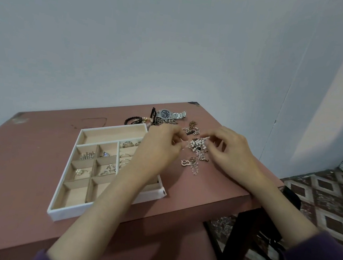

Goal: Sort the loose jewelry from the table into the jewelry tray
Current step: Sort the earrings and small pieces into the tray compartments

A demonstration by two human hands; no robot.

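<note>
Handling: pearl tangle [198, 148] light, limp, snag-prone; lift by one strand end. Fingers of left hand [160, 147] and right hand [234, 152] curled at it; grip cannot tell.

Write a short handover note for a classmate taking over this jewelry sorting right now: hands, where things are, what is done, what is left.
Left hand: pinches a strand of the pearl tangle, forearm over the tray.
Right hand: pinches the same tangle from the other side.
Done: rings and small pieces lie in several tray compartments.
Left: the tangle, heart pendant, chains, watch and black cords lie loose on the table, right of and behind the tray.
</note>
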